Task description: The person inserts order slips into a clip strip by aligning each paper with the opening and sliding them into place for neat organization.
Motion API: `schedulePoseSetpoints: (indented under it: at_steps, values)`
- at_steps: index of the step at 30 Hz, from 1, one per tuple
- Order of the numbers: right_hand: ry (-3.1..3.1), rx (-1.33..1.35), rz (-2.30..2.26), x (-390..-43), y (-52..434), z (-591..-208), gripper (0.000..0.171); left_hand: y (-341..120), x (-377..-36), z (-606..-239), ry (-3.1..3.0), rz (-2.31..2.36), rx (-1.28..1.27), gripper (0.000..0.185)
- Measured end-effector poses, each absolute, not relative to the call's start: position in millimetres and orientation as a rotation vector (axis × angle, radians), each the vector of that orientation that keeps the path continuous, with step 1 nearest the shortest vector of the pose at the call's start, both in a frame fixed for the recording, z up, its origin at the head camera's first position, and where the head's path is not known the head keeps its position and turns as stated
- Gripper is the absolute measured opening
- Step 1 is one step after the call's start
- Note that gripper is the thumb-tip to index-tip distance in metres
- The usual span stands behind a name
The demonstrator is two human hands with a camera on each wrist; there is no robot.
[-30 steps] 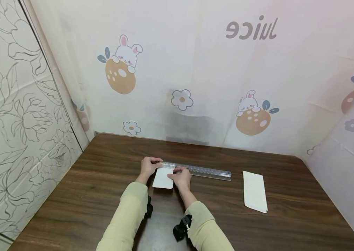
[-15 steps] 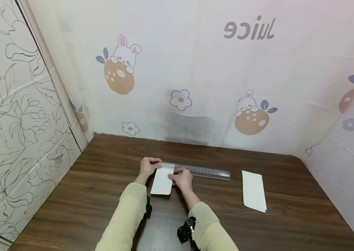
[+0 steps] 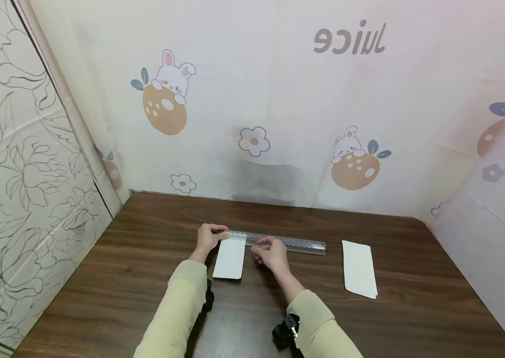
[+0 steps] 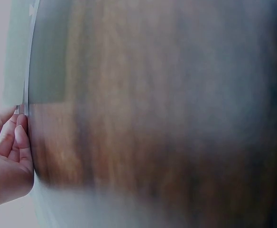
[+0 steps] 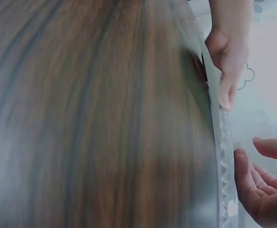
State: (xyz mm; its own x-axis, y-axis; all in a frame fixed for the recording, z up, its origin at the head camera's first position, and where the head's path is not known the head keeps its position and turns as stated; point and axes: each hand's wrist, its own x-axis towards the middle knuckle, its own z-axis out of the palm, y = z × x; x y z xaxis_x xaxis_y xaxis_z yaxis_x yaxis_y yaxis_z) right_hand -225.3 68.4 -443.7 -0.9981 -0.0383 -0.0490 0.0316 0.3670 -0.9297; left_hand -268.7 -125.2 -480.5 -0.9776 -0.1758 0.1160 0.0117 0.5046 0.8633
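A clear plastic ruler (image 3: 292,243) lies across the middle of the brown table (image 3: 136,278). My left hand (image 3: 209,238) pinches the ruler's left end; the left wrist view shows its fingers (image 4: 16,137) against the ruler's edge (image 4: 26,71). A narrow white paper strip (image 3: 230,259) lies flat with its top edge at the ruler, between my two hands. My right hand (image 3: 271,252) is just right of the strip with relaxed fingers at the ruler's near edge, holding nothing. The right wrist view has its fingers (image 5: 259,183) beside the ruler (image 5: 224,142).
A second white paper strip (image 3: 359,269) lies to the right, past the ruler's end. Patterned curtain walls (image 3: 279,124) close off the table at the back, left and right. Black wrist mounts (image 3: 284,331) sit on both sleeves.
My right hand has come off the paper strip and shifted right. More of the strip now shows below the ruler. My left hand has kept its grip on the ruler's end.
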Motion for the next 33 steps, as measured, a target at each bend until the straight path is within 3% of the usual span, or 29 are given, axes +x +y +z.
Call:
schedulePoseSetpoints:
  at_steps: [21, 33]
  values:
    - [2.934, -0.105, -1.449, -212.1, 142.3, -429.2, 0.021, -123.8, -269.0, -480.8, -2.567, -1.502, 0.167, 0.010]
    - [3.051, -0.153, -1.280, -206.9, 189.4, -437.2, 0.027, -125.2, -271.2, -481.7, -2.577, -1.514, 0.167, 0.011]
